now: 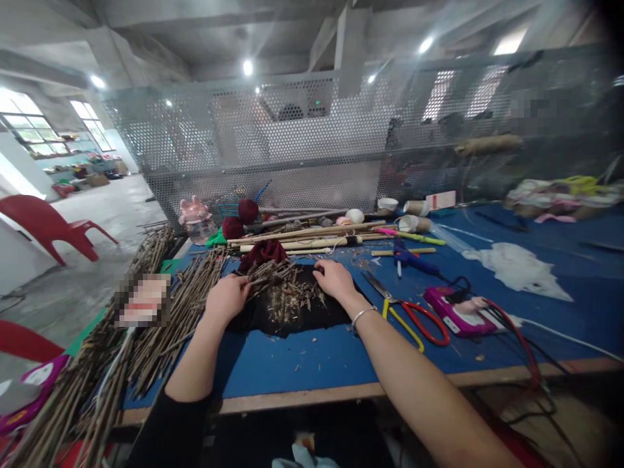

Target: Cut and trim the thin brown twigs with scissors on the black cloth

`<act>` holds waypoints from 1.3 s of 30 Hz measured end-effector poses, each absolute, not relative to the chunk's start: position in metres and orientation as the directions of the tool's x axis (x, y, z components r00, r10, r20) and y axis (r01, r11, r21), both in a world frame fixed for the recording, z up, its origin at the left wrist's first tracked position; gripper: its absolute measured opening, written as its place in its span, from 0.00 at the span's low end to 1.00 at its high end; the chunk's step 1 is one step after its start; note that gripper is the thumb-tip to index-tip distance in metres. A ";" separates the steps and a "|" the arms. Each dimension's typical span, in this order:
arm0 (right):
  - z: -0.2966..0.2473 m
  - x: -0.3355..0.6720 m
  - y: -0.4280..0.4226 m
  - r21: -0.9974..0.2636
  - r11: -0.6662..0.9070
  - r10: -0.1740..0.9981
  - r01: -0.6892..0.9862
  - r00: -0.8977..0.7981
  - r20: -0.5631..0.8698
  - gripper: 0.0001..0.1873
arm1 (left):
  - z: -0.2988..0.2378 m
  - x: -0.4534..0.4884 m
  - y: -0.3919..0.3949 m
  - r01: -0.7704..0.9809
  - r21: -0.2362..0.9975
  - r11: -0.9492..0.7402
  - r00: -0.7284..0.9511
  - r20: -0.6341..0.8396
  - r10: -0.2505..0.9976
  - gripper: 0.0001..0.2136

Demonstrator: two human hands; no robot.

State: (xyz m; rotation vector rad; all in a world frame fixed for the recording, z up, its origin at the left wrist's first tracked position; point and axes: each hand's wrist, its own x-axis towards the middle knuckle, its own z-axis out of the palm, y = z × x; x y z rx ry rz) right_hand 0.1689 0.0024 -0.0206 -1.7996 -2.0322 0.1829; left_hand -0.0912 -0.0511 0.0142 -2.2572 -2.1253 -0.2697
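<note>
My left hand is closed at the left side of a black cloth, its fingers on the ends of a small bunch of thin brown twigs. At the cloth's right edge, my right hand has its fingers curled together and seems to pinch the fabric. Short twig bits and dry scraps are heaped on the cloth between both hands. Just behind the bunch sits a dark red, crumpled fabric piece. Long twigs lie in a thick pile left of my left hand.
Scissors with red and yellow handles lie right of my right hand, near a blue glue gun and a purple power strip. Wooden sticks stretch across the back. A white plastic bag is farther right. Perforated metal panels stand behind the table.
</note>
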 end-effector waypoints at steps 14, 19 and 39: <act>-0.010 0.153 -0.009 -0.857 0.382 0.923 0.346 -0.181 0.339 0.15 | 0.037 -0.039 -0.064 0.519 0.854 -0.033 -0.004 0.041 0.999 0.10; -0.013 0.145 -0.012 -0.934 0.309 0.944 0.180 -0.182 0.277 0.19 | 0.009 -0.003 -0.062 -0.015 0.943 0.334 0.285 -0.316 0.905 0.11; 0.002 0.166 -0.011 -0.403 0.226 0.967 0.887 -0.154 0.203 0.21 | -0.010 -0.005 -0.057 -0.370 0.880 0.297 0.058 -0.297 0.953 0.13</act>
